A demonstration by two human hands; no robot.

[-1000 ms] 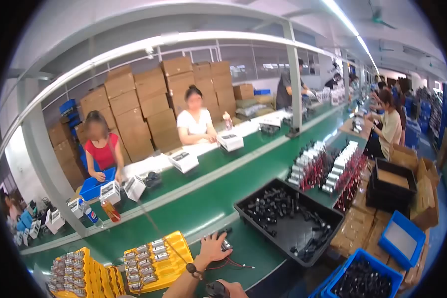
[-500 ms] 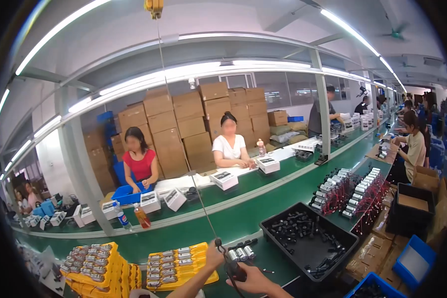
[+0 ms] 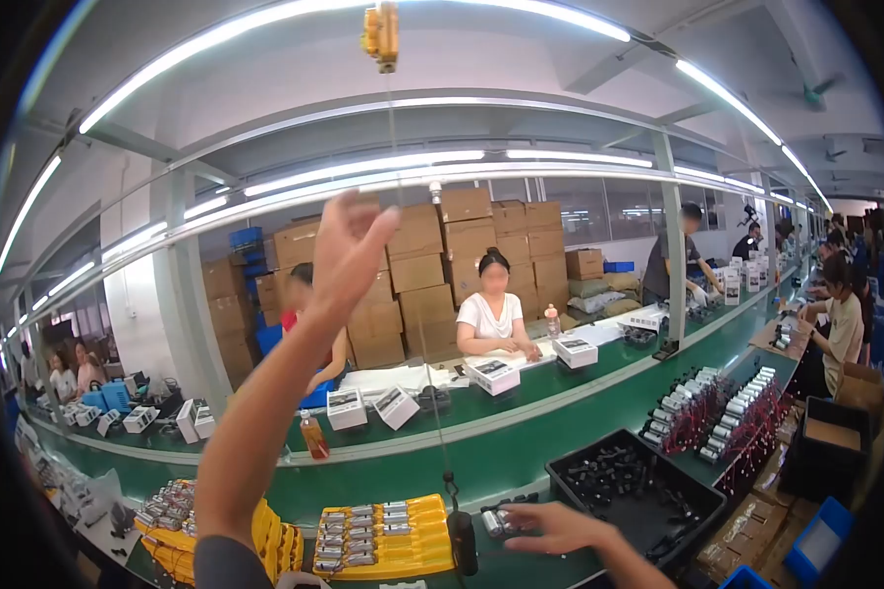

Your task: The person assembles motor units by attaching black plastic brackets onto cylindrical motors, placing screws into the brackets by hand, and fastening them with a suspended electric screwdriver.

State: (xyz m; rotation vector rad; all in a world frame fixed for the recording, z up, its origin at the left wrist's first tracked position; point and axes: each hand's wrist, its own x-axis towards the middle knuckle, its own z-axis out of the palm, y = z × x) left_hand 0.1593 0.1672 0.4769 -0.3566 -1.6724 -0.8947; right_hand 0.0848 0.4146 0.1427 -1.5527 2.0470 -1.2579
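Observation:
My left hand (image 3: 352, 250) is raised high in front of the stacked cartons, its thumb apart from its loosely bent fingers. It is close to the thin hanging cable (image 3: 417, 324) and does not appear to hold it. Below, a black cylindrical tool, probably an electric screwdriver (image 3: 463, 542), hangs upright from that cable with no hand on it. My right hand (image 3: 557, 528), fingers stretched and spread, is just right of the tool, over several silver cylindrical motors (image 3: 495, 520) that it partly hides. A yellow tray (image 3: 430, 535) holding rows of silver motors lies left of the tool.
A black bin (image 3: 631, 506) of small black parts stands on the right. Behind it are rows of silver motors (image 3: 735, 410) with red wires. Stacked yellow trays (image 3: 280, 540) stand at left. A bottle (image 3: 314, 437) and white boxes (image 3: 493, 376) line the far bench, where co-workers sit.
Both hands have let go of the black tool, which now hangs free. My left hand has gone up high; my right hand has moved right with its fingers opened. The view has shifted.

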